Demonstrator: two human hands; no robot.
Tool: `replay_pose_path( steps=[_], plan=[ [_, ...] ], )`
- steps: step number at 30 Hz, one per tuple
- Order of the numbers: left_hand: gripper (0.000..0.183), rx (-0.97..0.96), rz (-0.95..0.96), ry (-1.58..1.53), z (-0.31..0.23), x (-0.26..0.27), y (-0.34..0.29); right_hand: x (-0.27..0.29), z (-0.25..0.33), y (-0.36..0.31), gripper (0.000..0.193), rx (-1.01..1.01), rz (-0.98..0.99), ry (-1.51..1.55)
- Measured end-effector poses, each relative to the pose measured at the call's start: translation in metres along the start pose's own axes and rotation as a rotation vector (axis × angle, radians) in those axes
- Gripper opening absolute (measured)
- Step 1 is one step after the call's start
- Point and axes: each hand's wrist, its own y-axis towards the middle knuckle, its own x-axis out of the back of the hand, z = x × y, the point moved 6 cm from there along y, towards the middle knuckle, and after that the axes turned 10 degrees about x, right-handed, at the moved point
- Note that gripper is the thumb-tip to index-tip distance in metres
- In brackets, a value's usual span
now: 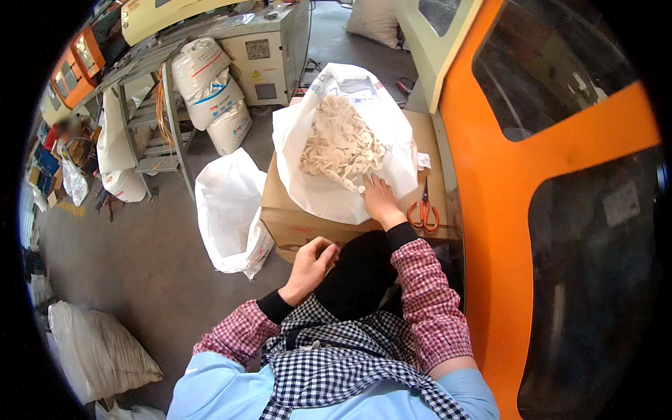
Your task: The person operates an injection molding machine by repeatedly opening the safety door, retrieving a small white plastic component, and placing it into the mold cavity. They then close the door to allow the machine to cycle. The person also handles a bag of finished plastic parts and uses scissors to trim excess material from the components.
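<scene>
A white woven sack (pixel 318 194) with its mouth spread wide lies on a cardboard box (pixel 308 227) in front of me. It holds a heap of beige, round, disc-like pieces (pixel 339 140). My right hand (pixel 381 201) reaches to the near side of the sack, its fingers stretched out beside the lowest pieces. One small piece lies right at the fingertips, and I see none gripped. Above my lap, my left hand (pixel 309 267) is closed with its fingers curled in; whatever it may hold is hidden. Red-handled scissors (pixel 424 213) lie on the box, right of my right hand.
An open white sack (pixel 227 210) stands on the floor left of the box. An orange machine (pixel 490 231) closes off the right side. Stacked full sacks (pixel 210 87) lean by a metal stand (pixel 157 164); another sack (pixel 101 350) lies at lower left. A person (pixel 77 147) is far left.
</scene>
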Motion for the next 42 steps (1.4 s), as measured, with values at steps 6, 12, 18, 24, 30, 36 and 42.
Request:
replay_pose_path(
  steps=[6, 12, 18, 24, 30, 36, 42],
  plan=[
    [0.021, 0.167, -0.026, -0.092, 0.015, 0.022, 0.014, -0.013, -0.01, -0.003, 0.021, 0.115, 0.128, 0.123],
    [0.044, 0.282, 0.127, -0.446, 0.001, 0.001, 0.061, 0.067, 0.017, -0.018, 0.02, -0.078, -0.118, 0.586],
    [0.038, 0.39, 0.337, -0.699, -0.005, -0.021, 0.079, 0.096, 0.05, -0.045, 0.026, -0.281, -0.23, 1.263],
    [0.026, 0.378, 0.236, -0.78, -0.012, -0.019, 0.051, 0.139, 0.096, -0.055, 0.038, 0.157, -0.291, 0.605],
    [0.024, 0.13, -0.022, -0.489, -0.027, 0.001, 0.03, 0.125, 0.087, -0.064, 0.017, 0.057, -0.292, 0.48],
    [0.032, -1.094, -0.276, 0.736, -0.091, -0.004, -0.015, 0.04, 0.074, -0.038, 0.027, -1.004, -0.12, 1.941],
    [0.007, -0.507, -0.502, 0.259, -0.074, 0.026, 0.024, 0.003, 0.002, 0.013, 0.037, -0.835, -0.011, 1.176]
  ],
)
